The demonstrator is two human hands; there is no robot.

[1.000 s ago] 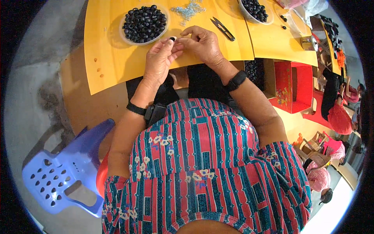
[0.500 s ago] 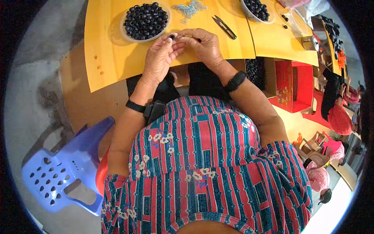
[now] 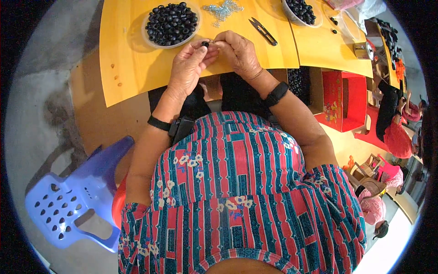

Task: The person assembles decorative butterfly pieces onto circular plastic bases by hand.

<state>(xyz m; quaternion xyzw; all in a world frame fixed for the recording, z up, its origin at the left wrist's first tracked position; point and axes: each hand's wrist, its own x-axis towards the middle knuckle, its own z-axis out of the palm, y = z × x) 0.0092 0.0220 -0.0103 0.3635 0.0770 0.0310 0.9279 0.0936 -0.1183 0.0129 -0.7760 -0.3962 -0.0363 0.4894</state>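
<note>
My left hand (image 3: pixel 190 66) pinches a small black bead (image 3: pixel 205 44) between thumb and fingertips above the yellow table (image 3: pixel 132 68). My right hand (image 3: pixel 237 52) meets it fingertip to fingertip and seems to grip something thin at the bead; what it is I cannot make out. A shallow clear dish of black beads (image 3: pixel 172 23) sits just beyond my left hand. A small heap of silver metal pieces (image 3: pixel 223 9) lies behind the hands. Black thread snips (image 3: pixel 263 31) rest to the right of my right hand.
A second dish of black beads (image 3: pixel 299 10) stands at the far right of the table. A red box (image 3: pixel 344 98) sits below the table on the right. A blue plastic chair (image 3: pixel 75 196) stands at lower left. Other people sit at far right (image 3: pixel 392 132).
Both hands stay together at the table edge. The fingers have shifted slightly around the bead, which now shows more clearly at the fingertips.
</note>
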